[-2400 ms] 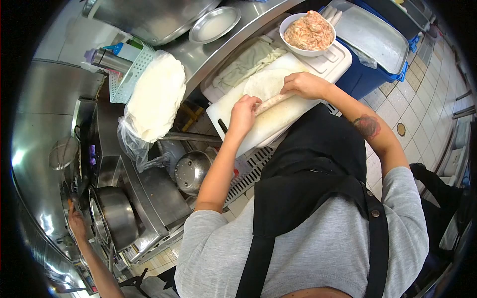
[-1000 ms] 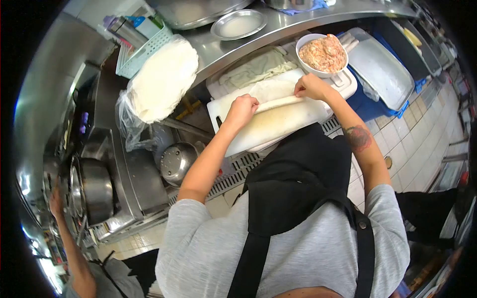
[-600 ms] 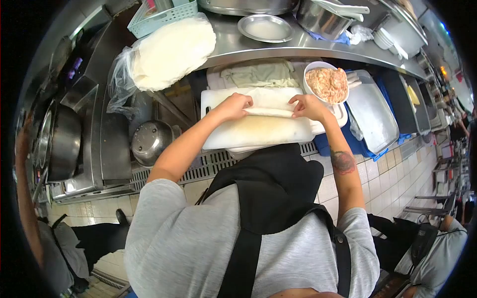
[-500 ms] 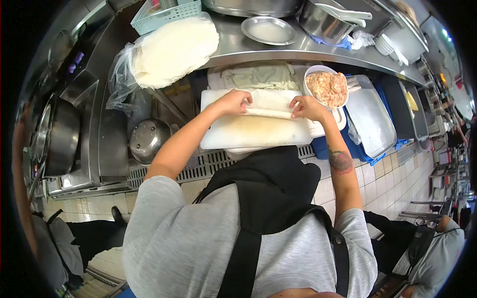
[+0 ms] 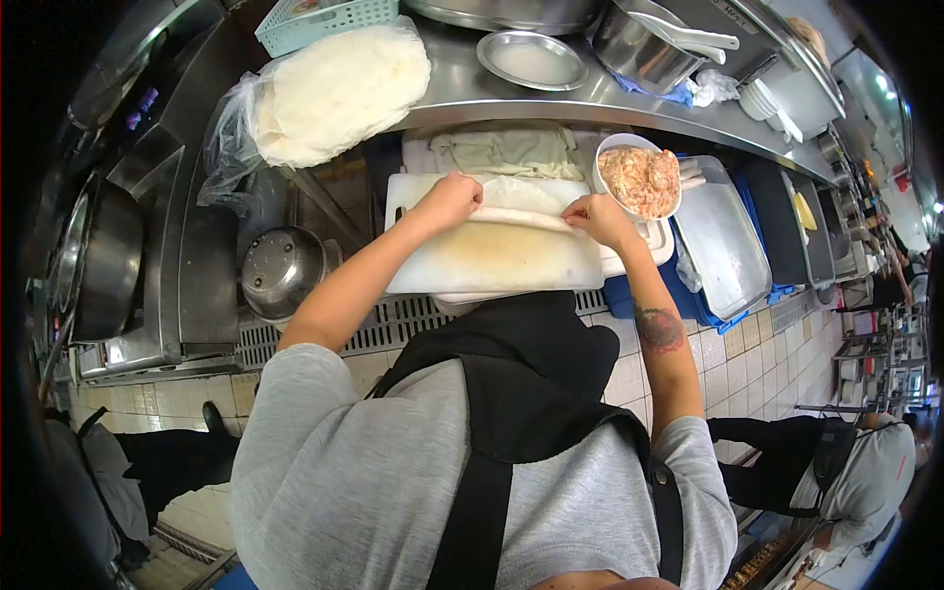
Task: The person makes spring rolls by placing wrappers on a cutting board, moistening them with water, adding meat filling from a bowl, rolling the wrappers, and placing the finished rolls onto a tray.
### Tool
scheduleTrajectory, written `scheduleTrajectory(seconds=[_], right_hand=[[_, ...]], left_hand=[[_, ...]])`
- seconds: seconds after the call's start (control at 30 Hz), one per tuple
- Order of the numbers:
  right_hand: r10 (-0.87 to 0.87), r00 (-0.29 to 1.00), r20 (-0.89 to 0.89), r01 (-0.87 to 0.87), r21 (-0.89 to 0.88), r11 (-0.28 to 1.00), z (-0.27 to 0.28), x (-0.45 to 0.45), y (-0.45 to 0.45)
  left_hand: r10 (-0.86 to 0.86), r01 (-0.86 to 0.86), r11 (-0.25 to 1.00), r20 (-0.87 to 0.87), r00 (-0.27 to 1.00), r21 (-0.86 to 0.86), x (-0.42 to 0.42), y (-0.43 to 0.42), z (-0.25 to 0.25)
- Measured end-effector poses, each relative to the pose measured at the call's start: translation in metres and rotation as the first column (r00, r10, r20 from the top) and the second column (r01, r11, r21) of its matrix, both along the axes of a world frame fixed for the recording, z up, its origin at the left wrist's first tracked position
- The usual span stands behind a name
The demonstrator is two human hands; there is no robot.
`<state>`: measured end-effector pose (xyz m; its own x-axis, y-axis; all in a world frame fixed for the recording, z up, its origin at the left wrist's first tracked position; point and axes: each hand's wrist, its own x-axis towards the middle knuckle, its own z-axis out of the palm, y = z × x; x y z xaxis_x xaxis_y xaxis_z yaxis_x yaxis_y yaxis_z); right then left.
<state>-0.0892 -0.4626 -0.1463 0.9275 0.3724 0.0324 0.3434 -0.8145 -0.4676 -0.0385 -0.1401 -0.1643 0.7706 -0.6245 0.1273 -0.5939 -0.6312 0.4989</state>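
While both forearms (image 5: 359,280) (image 5: 657,324) slant inward, the hands (image 5: 450,202) (image 5: 602,219) pinch a pale roll (image 5: 523,217) on the cutting board (image 5: 500,260).

The roll (image 5: 521,218) lies on the cutting board (image 5: 501,261), left of the bowl (image 5: 627,141), before the counter (image 5: 454,106).

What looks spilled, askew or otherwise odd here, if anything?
No spill stands out. The stack of pale sheets seems to overhang the steel counter, its plastic bag dangling, so it may be poorly supported. The cutting board looks yellowed on its near half.
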Motion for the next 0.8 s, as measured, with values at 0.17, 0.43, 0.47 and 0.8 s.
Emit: scheduleTrajectory(seconds=[0.17, 0.43, 0.47, 0.8], right_hand=[[0.017, 0.999, -0.048, -0.013, 0.081, 0.997, 0.012, -0.009, 0.003], [-0.007, 0.988, -0.154, 0.009, 0.013, 1.000, 0.017, 0.011, 0.004], [-0.004, 0.988, -0.157, 0.006, 0.010, 1.000, 0.017, 0.013, 0.005], [-0.023, 0.999, 0.046, 0.034, -0.249, 0.968, 0.003, 0.020, 0.018]], left_hand=[[-0.012, 0.012, 1.000, 0.025, 1.000, 0.021, -0.019, 0.003, 0.012], [-0.003, 0.021, 0.994, -0.166, 0.986, 0.105, 0.007, 0.000, 0.024], [-0.011, 0.042, 0.989, -0.212, 0.977, 0.142, 0.012, -0.001, 0.027], [0.015, 0.024, 0.990, -0.272, 0.962, 0.139, 0.038, -0.007, 0.015]])
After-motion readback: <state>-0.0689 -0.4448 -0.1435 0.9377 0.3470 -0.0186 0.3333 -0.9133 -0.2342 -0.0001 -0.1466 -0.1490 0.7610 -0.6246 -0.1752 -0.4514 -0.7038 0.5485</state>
